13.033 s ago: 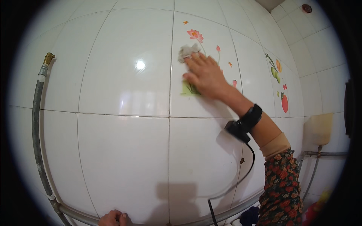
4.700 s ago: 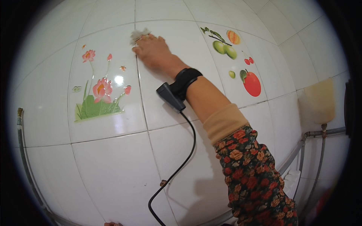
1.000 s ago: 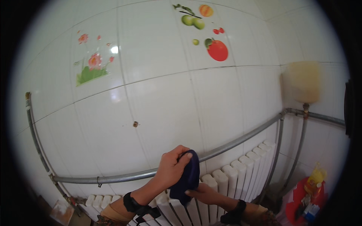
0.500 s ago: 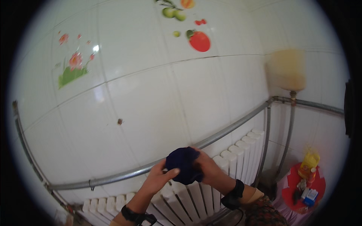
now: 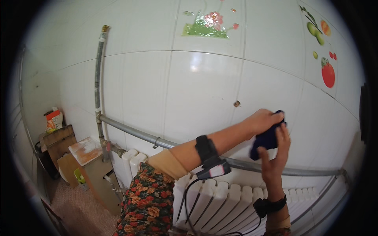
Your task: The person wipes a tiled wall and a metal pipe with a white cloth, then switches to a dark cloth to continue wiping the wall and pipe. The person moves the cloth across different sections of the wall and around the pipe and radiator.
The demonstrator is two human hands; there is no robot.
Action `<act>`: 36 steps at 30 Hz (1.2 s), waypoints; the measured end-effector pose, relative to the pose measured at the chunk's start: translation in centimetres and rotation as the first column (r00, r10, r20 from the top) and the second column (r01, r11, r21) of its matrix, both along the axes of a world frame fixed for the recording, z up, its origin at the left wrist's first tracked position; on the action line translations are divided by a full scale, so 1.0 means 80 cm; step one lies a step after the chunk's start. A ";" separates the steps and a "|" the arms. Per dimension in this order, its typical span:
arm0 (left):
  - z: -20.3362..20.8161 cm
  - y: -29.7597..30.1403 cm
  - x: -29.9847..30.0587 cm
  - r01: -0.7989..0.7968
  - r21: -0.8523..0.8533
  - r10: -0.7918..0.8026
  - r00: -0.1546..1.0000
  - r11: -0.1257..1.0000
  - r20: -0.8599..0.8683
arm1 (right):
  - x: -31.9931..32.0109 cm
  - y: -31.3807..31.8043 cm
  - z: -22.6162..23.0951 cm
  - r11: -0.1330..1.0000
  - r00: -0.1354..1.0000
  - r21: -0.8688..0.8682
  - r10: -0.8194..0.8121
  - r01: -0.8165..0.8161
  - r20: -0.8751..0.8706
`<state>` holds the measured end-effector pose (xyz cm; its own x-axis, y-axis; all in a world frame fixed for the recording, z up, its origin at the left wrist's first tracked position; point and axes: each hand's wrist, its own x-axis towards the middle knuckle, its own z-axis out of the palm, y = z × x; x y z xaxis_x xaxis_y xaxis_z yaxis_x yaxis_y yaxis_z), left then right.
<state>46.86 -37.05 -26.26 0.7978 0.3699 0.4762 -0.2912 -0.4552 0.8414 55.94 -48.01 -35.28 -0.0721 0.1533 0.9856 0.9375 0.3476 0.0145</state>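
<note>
A dark blue cloth (image 5: pixel 267 141) is held up in front of the white tiled wall, right of centre. My left hand (image 5: pixel 263 120) grips its upper edge, with the thumb pressed near the top corner. Below and to the right, my right hand (image 5: pixel 275 157) has its thumb and fingers around the lower part of the cloth. Part of the cloth is hidden behind the fingers. Black bands with cables sit on both forearms, and a floral sleeve (image 5: pixel 147 196) covers my left upper arm.
A grey pipe (image 5: pixel 134 133) runs along the wall above a white radiator (image 5: pixel 232 196). Flower and fruit pictures decorate the tiles, and a small hole fitting (image 5: pixel 236 104) sits in the wall. At the left stand a cabinet with a white-dusted board (image 5: pixel 86 151) and an orange-white bag (image 5: pixel 54 120).
The view has swung left, bringing the cabinet and bag in. Both hands now appear farther right, and the cloth, earlier bunched between them, is more stretched out.
</note>
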 end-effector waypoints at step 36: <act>-0.227 0.159 -0.290 -0.887 0.422 0.806 0.386 0.189 0.449 | -0.086 0.276 0.278 0.908 0.794 0.389 -0.348 0.153 0.499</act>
<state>23.69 -24.29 -44.44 0.1010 0.4455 0.8896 0.5059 -0.7929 0.3397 49.06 -25.96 -13.06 -0.6141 -0.0649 0.7866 0.7887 -0.0134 0.6147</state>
